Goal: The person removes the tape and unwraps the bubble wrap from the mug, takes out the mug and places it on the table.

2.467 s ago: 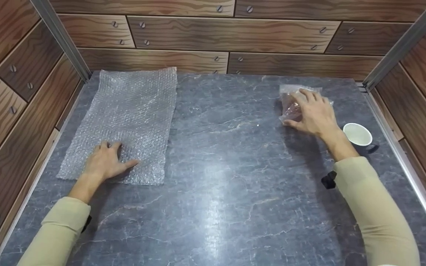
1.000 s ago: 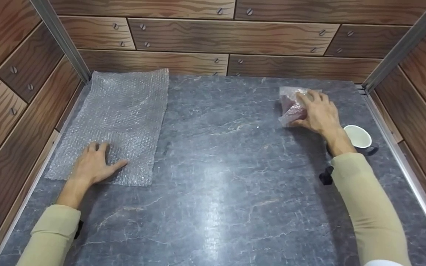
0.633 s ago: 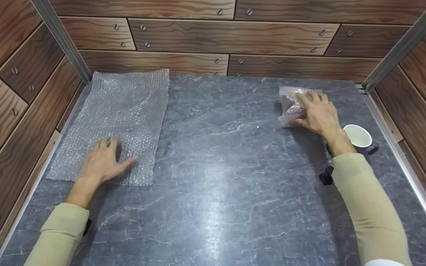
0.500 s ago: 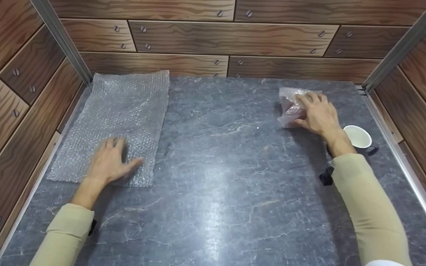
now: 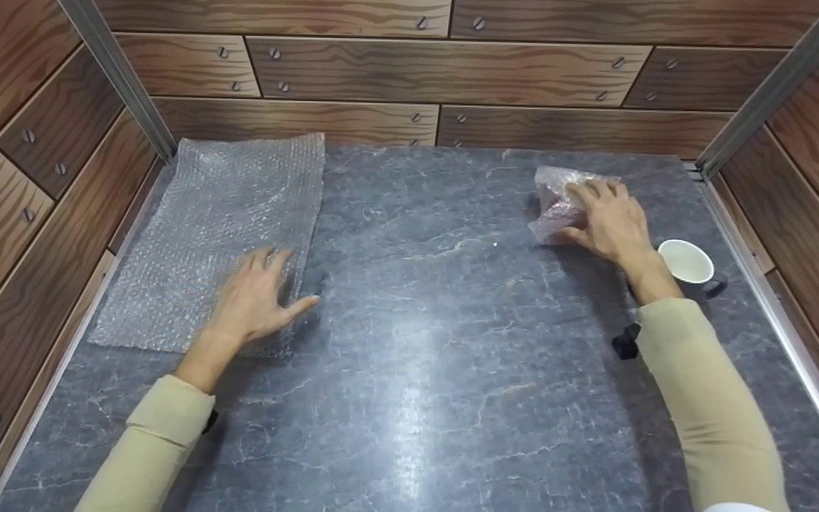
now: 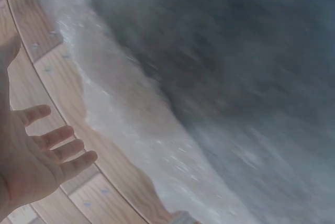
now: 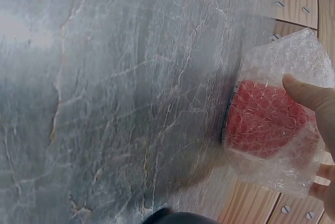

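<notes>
My right hand (image 5: 610,222) grips a small bundle of bubble wrap (image 7: 267,124) at the back right of the table, thumb on the near side. Something red shows through the wrap in the right wrist view; its kind is hidden by the bubbles. My left hand (image 5: 252,295) hovers with spread fingers over the right edge of a flat bubble wrap sheet (image 5: 239,192) on the left. In the left wrist view its fingers (image 6: 52,137) are extended and hold nothing, with the sheet's edge beyond them.
A dark mug (image 5: 694,274) with a white inside stands right of my right forearm, its handle pointing right. The grey marbled table (image 5: 409,341) is bordered by wood-patterned walls (image 5: 438,71) at the back and both sides.
My left hand has first shifted left with the bubble wrap sheet, then moved right across it toward its edge. My right hand has stayed on the wrapped bundle, which has barely shifted.
</notes>
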A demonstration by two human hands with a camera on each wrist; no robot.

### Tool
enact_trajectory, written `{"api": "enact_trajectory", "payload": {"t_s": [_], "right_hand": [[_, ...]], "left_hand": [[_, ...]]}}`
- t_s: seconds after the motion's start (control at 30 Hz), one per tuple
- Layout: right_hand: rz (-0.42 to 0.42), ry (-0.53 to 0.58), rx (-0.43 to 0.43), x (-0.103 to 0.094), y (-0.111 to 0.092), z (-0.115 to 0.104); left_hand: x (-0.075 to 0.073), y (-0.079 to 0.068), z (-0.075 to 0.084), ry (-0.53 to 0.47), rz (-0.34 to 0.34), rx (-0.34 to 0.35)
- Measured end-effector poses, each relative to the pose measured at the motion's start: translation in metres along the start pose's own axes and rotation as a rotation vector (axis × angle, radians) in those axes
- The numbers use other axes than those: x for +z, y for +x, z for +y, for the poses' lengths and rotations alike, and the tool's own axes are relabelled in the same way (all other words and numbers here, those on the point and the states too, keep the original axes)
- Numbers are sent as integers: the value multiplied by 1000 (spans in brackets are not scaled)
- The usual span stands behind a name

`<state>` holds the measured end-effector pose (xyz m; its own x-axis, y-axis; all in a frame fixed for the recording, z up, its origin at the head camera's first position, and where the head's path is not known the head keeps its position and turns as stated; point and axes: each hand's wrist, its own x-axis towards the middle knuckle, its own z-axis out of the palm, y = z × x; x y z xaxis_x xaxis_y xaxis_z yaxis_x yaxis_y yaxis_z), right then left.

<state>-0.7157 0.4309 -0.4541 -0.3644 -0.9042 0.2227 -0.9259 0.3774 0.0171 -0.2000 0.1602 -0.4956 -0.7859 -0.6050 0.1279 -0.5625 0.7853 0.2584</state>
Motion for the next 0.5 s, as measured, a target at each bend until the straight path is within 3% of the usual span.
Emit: {"api": "enact_trajectory", "payload": {"t_s": [0.27,0.5], "right_hand": [[68,15,-17,4,-2,-7],[128,21,-39,8,-4,-15]], "left_hand": [[5,11,32,-2,47,107],[9,22,57,9,26,160]]}}
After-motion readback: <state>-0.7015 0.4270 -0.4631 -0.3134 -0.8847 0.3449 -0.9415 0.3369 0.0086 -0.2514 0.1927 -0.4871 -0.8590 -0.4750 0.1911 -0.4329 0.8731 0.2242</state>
